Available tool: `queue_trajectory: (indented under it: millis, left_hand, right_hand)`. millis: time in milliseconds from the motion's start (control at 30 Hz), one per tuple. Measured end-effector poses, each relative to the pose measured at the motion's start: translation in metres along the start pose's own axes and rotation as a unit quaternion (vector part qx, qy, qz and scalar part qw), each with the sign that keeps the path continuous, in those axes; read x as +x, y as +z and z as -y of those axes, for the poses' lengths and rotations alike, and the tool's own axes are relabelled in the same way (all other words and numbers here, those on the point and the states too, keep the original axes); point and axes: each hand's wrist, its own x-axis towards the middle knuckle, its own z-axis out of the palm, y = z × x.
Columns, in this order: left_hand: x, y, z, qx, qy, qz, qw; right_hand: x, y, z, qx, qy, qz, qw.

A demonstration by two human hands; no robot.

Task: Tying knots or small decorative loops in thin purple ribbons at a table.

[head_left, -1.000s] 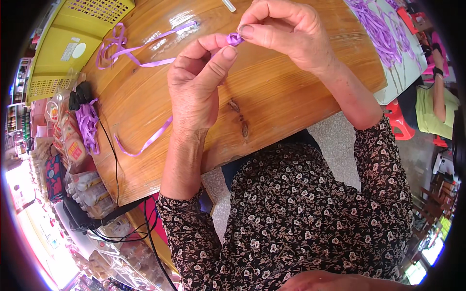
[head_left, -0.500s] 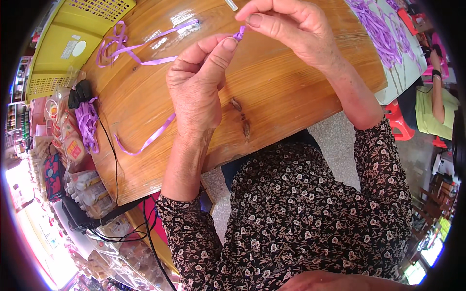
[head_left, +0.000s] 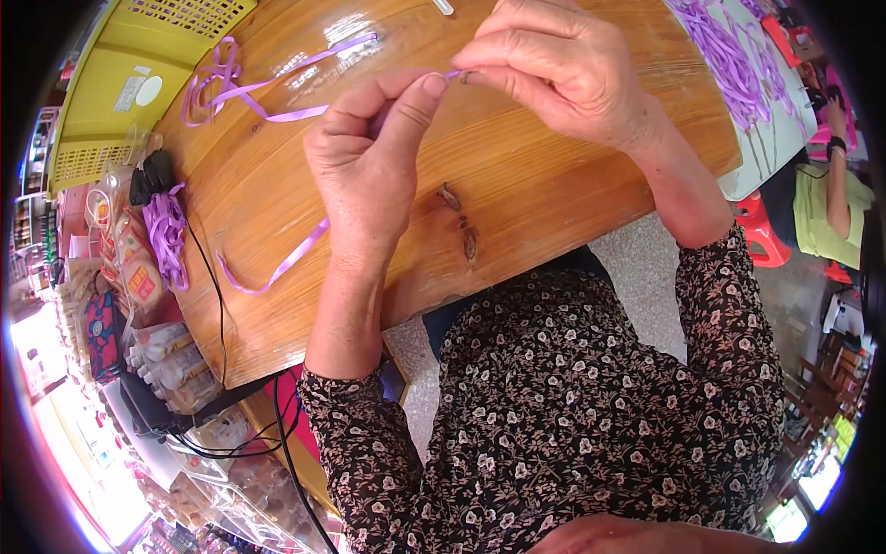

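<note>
Above the far part of the wooden table [head_left: 554, 185], my left hand [head_left: 369, 157] pinches a narrow purple ribbon [head_left: 277, 116] between thumb and forefinger. One length of it runs left across the tabletop into loose loops; another tail comes out below the wrist and curls on the wood. My right hand [head_left: 572, 78] is closed at the fingertips on the short end of the same ribbon, just right of the left thumb. A small bit of purple shows between the two hands; the fingers hide most of it.
A yellow plastic basket [head_left: 111, 102] stands at the far left. Near it hangs a bundle of purple ribbon [head_left: 166, 235] beside a black cable [head_left: 210, 277]. More purple ribbon [head_left: 724, 65] lies on a white table at the right, where another person [head_left: 831, 208] sits.
My right hand has come down from apart and closed on the ribbon's end. My left hand has shifted slightly left, and the knotted purple bit is now mostly covered.
</note>
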Motion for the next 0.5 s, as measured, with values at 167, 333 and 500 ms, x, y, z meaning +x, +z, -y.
queue_trajectory:
  millis: [167,333,500]
  left_hand:
    - [0.002,-0.004,0.001,0.000,0.002,-0.027,1.000]
    - [0.008,-0.006,-0.005,0.021,0.037,-0.022,0.999]
    - [0.010,-0.033,-0.002,0.096,-0.014,0.066,0.993]
  right_hand:
    - [0.023,-0.016,0.021,0.054,0.140,0.029,0.988]
    - [0.013,-0.003,0.012,0.097,0.089,-0.082,0.988]
    - [0.016,-0.019,0.014,0.191,0.549,-0.093,0.809]
